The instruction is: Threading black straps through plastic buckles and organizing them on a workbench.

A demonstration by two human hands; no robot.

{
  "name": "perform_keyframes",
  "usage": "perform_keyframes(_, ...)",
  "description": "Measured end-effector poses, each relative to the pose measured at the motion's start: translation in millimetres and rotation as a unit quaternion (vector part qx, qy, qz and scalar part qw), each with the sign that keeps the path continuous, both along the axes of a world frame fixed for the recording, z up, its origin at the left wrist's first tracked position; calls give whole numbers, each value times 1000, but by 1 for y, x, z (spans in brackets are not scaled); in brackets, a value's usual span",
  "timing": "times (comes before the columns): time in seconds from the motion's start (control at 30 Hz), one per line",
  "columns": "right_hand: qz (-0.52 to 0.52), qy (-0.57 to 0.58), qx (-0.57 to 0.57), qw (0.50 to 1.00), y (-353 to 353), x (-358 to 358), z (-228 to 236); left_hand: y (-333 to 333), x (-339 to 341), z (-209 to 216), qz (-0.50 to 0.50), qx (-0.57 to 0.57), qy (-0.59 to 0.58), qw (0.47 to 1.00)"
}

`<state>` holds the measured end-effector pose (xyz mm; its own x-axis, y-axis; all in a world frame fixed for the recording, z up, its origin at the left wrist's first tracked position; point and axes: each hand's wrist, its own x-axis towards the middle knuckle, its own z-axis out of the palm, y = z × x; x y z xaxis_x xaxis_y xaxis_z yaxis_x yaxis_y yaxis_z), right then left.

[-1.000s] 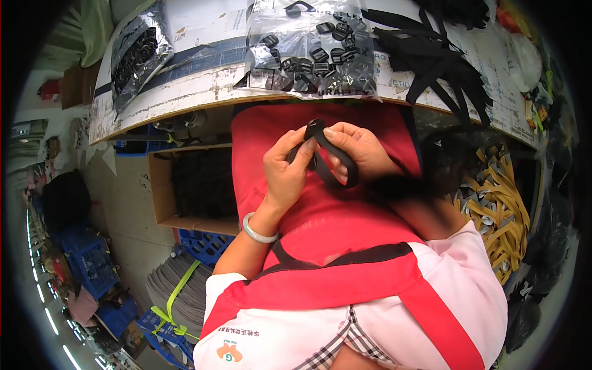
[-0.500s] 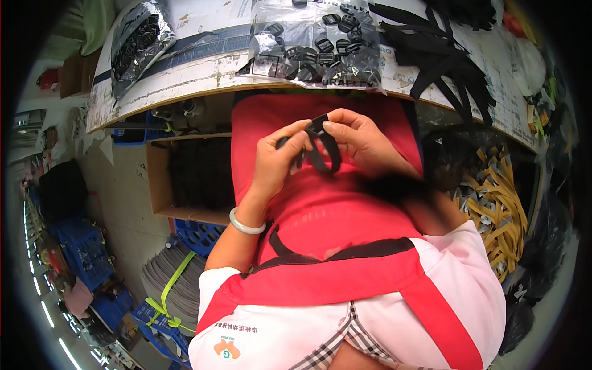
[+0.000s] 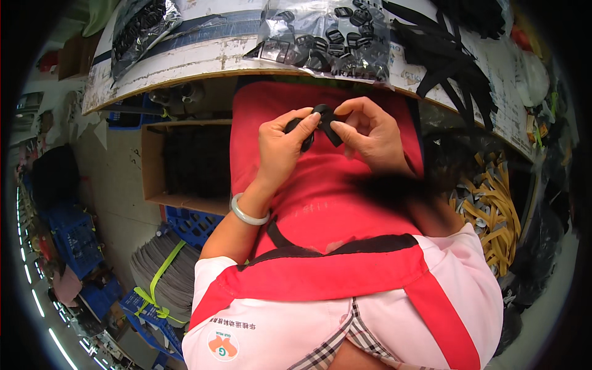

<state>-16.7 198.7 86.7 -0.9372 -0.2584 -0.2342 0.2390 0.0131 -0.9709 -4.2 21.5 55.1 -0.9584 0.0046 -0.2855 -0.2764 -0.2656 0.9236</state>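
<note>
Head view: above the red cloth apron (image 3: 308, 182), the left hand (image 3: 280, 140) pinches a black, flat fabric strap (image 3: 325, 118); the right hand (image 3: 375, 134) has narrow fingers, contact unclear. Loosened pinch could drop it.

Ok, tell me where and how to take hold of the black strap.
The black strap is probably best pinched at its lower-right part, from the right: that flat stretch sticks out past the left hand, which pinches it higher up.
</note>
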Motion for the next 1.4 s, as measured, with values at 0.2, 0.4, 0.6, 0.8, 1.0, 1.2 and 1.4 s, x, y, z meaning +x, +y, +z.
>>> perform_keyframes(0.2, -18, -75, -64, 995, -7, -1, -9, 1, 6, -2, 14, -78, 138, 987)
perform_keyframes(0.4, 10, -115, -98, 989, -4, 0, -16, -1, 9, -1, -6, -121, 171, 978)
perform_keyframes(0.6, 40, -189, -133, 972, -7, -9, -18, -15, 13, -5, -33, -109, 170, 979)
perform_keyframes(0.8, 119, -144, -141, 972, -28, -35, -34, -67, 29, 25, -124, -73, 76, 987)
perform_keyframes(1.0, 126, -60, -91, 986, -35, -53, -30, -203, 79, 41, 292, -489, 125, 812)
perform_keyframes(1.2, 252, 6, -3, 968, -64, -16, -35, -137, 67, 24, 181, -58, -41, 981)
perform_keyframes(1.4, 328, 327, 102, 880, -62, -17, -25, -49, 58, -17, -125, 5, -90, 988)
